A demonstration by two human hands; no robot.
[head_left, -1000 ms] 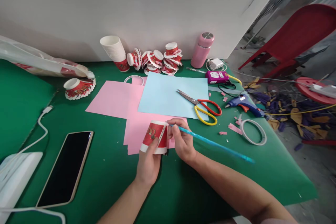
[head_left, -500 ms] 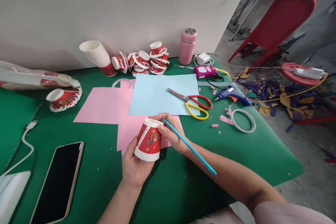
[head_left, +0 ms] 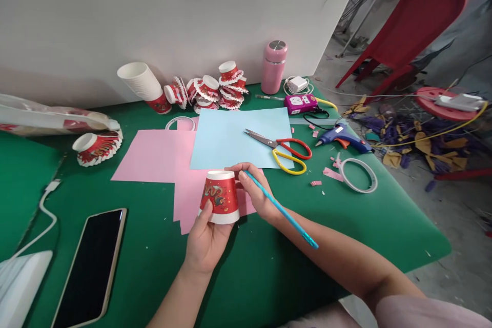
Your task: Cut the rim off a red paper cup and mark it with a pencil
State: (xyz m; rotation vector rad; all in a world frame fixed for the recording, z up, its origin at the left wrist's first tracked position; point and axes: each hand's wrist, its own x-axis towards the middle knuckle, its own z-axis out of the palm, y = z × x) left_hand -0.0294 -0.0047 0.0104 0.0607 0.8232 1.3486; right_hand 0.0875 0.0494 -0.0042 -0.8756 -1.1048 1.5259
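A red and white paper cup (head_left: 222, 197), printed with a dragon, is held upside down in my left hand (head_left: 209, 246), the thumb on its printed side. My right hand (head_left: 257, 193) grips a light blue pencil (head_left: 284, 213) that slants down toward my forearm. Its fingers reach to the cup's right side near the top; whether they touch it is hard to tell. Beneath and behind the cup lie pink paper sheets (head_left: 154, 156) and a light blue sheet (head_left: 223, 138). Scissors (head_left: 274, 143) with one red and one yellow handle rest across the blue sheet.
Along the wall stand stacked cups (head_left: 142, 84), fringed cut cups (head_left: 209, 87) and a pink flask (head_left: 274, 67). To the right are a blue glue gun (head_left: 342, 137), a tape roll (head_left: 359, 175) and a purple power strip (head_left: 300, 104). A phone (head_left: 90, 266) lies front left.
My left hand has turned the cup, so the dragon now faces more left and the white printed strip is out of sight. The cup tilts less and sits slightly higher.
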